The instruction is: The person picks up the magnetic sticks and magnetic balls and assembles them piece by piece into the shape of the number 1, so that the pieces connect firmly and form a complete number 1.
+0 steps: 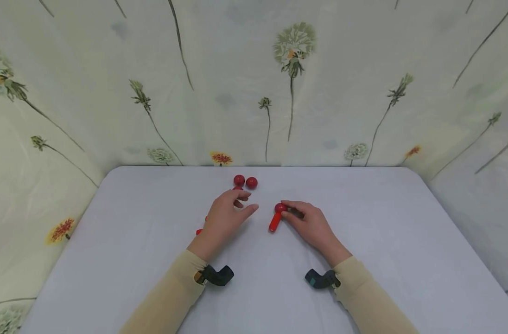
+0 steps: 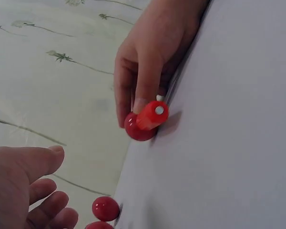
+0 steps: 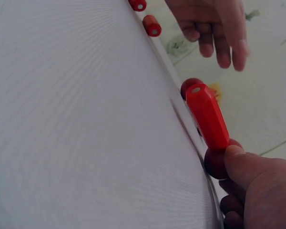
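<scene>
My right hand [image 1: 310,225] pinches a red ball [image 1: 280,208] between thumb and fingers. Joined to that ball, a short red rod [image 1: 275,222] slants toward the near side. In the right wrist view the rod [image 3: 207,117] has flat faces and a pale round spot on its end. My left hand [image 1: 226,215] hovers to the left with fingers loosely bent, thumb apart from them and nothing in its grasp. Just beyond its fingers lie two red balls, one [image 1: 239,180] beside the other [image 1: 251,183]. A third ball [image 1: 238,188] is partly hidden by the left hand.
Two more red rods, one [image 3: 152,26] next to the other [image 3: 139,5], lie left of the left hand, mostly covered by it in the head view. The white table [image 1: 387,208] ends at a flower-patterned cloth [image 1: 237,93]. Each wrist carries a dark camera.
</scene>
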Demonstrator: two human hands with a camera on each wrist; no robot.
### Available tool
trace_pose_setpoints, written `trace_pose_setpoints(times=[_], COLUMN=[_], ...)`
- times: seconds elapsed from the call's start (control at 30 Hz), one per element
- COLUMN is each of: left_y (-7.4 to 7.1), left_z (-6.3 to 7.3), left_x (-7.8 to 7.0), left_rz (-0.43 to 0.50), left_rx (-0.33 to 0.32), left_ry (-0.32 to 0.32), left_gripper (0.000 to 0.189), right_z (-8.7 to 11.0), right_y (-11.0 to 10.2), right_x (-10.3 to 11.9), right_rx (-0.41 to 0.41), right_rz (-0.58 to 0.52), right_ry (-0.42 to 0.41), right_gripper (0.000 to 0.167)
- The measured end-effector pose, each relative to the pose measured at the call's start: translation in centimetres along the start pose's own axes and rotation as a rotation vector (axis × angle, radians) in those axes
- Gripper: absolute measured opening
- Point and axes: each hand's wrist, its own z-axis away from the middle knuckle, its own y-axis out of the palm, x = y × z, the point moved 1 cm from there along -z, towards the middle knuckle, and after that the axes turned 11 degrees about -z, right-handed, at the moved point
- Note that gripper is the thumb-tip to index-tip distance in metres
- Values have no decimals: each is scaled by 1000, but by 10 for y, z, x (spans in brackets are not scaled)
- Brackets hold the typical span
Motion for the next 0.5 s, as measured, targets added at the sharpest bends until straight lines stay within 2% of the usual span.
trace_pose_setpoints(times=[0.13, 0.23, 0.5], left_y=[-14, -21, -18], left_z=[-11, -19, -34], left_x=[10, 18, 32], left_rz=[-23, -67, -115], left_rx=[-36, -34, 12], left_ry=[-30, -76, -127], left_gripper=[45, 46, 54], right_z=[0, 0, 1], right_y=[-1, 0, 0], right_x=[0, -1, 0], right_rx=[-4, -4, -4], right_rz=[-14, -20, -37], right_ry=[-9, -14, -8], right_gripper=[41, 41, 42])
